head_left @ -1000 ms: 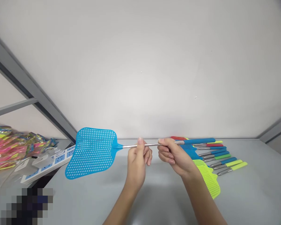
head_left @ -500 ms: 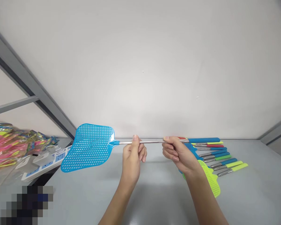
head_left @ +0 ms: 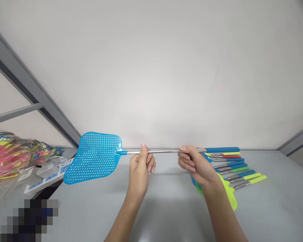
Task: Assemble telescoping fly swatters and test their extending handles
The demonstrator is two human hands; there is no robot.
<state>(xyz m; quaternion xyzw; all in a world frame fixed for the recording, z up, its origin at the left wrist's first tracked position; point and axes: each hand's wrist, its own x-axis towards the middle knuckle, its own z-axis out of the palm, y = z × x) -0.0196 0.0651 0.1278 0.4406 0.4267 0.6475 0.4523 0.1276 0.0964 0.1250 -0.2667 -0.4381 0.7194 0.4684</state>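
Fly swatter [head_left: 92, 158], blue, held level at centre frame: left hand [head_left: 140, 164] and right hand [head_left: 195, 164] closed on its steel shaft [head_left: 161, 152], well apart, as if to steady its length. More swatters [head_left: 238, 173] lie at right on the table [head_left: 166, 201].

Pixelated patch [head_left: 25, 220] over the lower-left corner

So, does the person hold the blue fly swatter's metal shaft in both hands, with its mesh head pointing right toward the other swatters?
No: the head view shows the swatter's mesh head pointing left, toward the power strip, not right. The left hand and right hand do hold its metal shaft.
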